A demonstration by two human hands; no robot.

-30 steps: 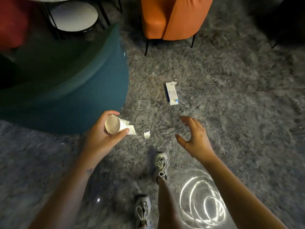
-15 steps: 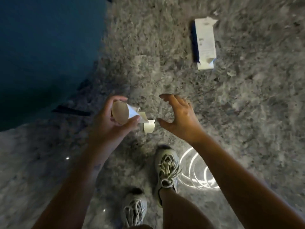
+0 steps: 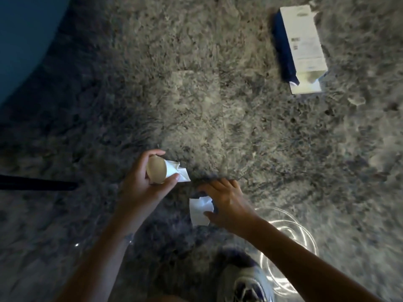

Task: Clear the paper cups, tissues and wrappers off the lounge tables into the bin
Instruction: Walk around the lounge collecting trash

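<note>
Down low over the grey shag carpet (image 3: 207, 94). Gripping a crushed white paper cup (image 3: 156, 172) in the left hand (image 3: 139, 188), fingers (image 3: 152, 153) and thumb curled round its rim, crumpled white tissue (image 3: 177, 174) poking from the mouth. Pinching at a white paper scrap (image 3: 199, 209) flat on the carpet with the right hand (image 3: 229, 202), thumb on its near edge, fingertips (image 3: 209, 186) arched over the far one. Well off to the upper right, lying on the carpet, a white-and-navy cardboard box (image 3: 303, 42).

Shaggy rug (image 3: 218, 105), matt paper cup (image 3: 156, 170)
</note>
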